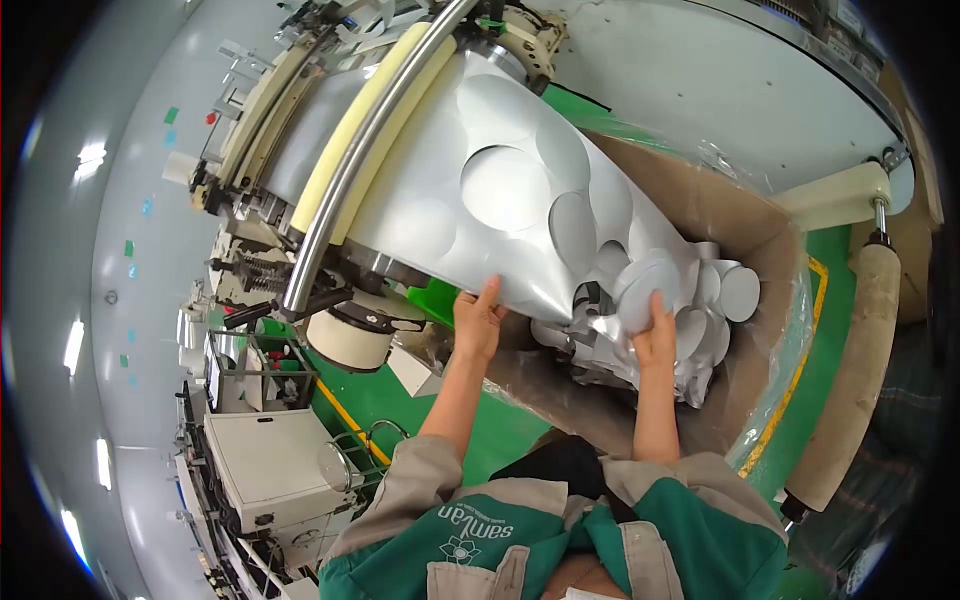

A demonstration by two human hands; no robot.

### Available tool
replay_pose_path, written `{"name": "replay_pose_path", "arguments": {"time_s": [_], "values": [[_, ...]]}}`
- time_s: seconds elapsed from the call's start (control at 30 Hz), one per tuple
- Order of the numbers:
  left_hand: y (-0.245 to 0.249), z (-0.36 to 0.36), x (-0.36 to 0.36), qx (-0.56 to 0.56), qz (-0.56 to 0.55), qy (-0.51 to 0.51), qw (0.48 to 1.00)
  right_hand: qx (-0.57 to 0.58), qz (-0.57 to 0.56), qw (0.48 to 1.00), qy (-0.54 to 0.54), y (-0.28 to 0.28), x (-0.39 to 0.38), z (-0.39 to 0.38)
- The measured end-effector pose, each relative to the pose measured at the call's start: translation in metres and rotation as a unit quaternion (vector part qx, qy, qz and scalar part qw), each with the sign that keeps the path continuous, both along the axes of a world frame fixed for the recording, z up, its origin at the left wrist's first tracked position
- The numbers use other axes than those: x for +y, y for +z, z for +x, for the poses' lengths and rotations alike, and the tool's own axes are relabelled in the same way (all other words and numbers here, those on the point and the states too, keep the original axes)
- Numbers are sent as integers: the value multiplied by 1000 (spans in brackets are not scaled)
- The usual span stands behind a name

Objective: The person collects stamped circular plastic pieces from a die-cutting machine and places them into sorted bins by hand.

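A wide silver sheet (415, 230) with round cut outlines comes off the machine's rollers and slopes down into a large cardboard box (770, 330). My left hand (478, 322) grips the near edge of this sheet, one finger on top and the others beneath. Over the box, my right hand (656, 335) is closed on a round silver disc (645, 290), its thumb on the face and the other fingers hidden behind. Crumpled silver offcuts and more discs (738, 292) are heaped around that hand.
A steel bar (375, 140) and a yellow roller (350, 210) cross the sheet. Clear plastic lines the box. To the right stands a brown roller (850, 380) on an arm. A white cabinet (265, 470) and other machines line the left, over a green floor (490, 440).
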State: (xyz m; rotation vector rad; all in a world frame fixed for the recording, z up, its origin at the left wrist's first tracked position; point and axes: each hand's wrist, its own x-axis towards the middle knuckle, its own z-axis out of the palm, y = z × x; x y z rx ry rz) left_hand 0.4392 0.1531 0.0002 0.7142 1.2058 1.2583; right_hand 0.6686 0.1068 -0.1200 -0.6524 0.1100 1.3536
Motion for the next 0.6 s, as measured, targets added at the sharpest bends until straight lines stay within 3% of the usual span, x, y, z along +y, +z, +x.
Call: {"name": "replay_pose_path", "arguments": {"time_s": [0.03,0.13,0.2,0.27,0.33,0.43,0.47,0.53,0.6], "values": [[0,2,-2,-51,15,16,998,57,-12,998,-18,-9,6,4],[-7,-5,-5,-27,6,13,1000,218,11,972,-91,-31,15,19],[0,-1,-9,-11,13,18,1000,131,91,987,-15,13,16,16],[3,1,-11,0,22,7,1000,-54,142,983,101,44,23,-7],[-1,-2,-13,-3,9,-9,1000,-308,142,900,276,74,36,-28],[6,-1,-16,19,19,-37,999,-293,189,881,320,71,48,-54],[1,-8,-18,44,-21,-75,996,-283,174,897,291,59,45,-54],[18,0,-20,0,-66,-102,993,-93,141,961,220,43,26,-46],[5,-8,-7,-54,4,10,998,-3,101,986,136,24,1,-31]]}}
